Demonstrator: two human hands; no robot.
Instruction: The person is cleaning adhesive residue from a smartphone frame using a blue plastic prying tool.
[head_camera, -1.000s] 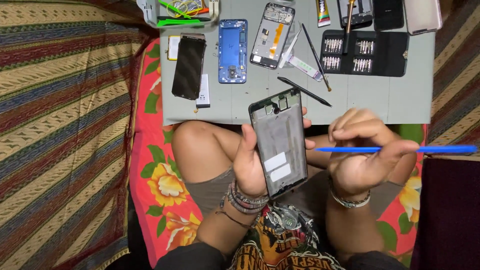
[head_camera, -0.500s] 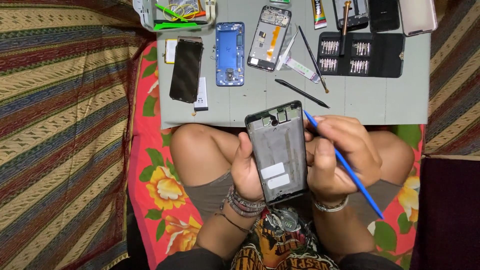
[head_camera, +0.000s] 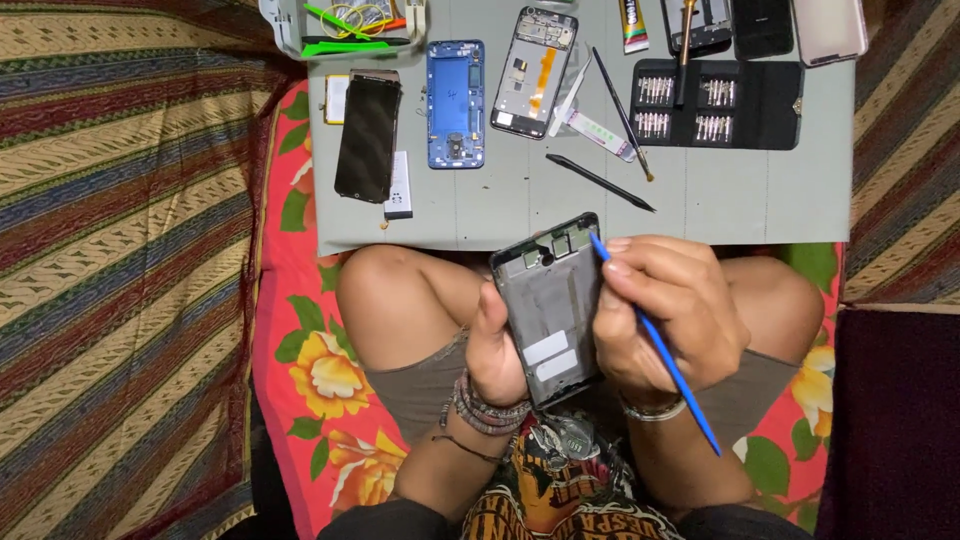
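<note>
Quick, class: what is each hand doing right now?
Left hand: closed around the opened phone.
Right hand: closed on the blue pry tool, tip at the phone's top edge.

1. The phone frame (head_camera: 552, 310) looks like matt grey metal with white paper stickers.
2. The pry tool (head_camera: 660, 350) is smooth blue plastic.
3. The table (head_camera: 760, 200) has a matt, pale grey surface.
4. The striped blanket (head_camera: 120, 250) is woven cloth.
5. The screen panel (head_camera: 367, 138) is glossy black glass.

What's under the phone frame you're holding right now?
Under the phone frame show the left hand gripping its edge, bare knees and shorts. The right hand holds a blue pry tool at its top corner. The frame's underside and whatever lies directly beneath are hidden.
</note>
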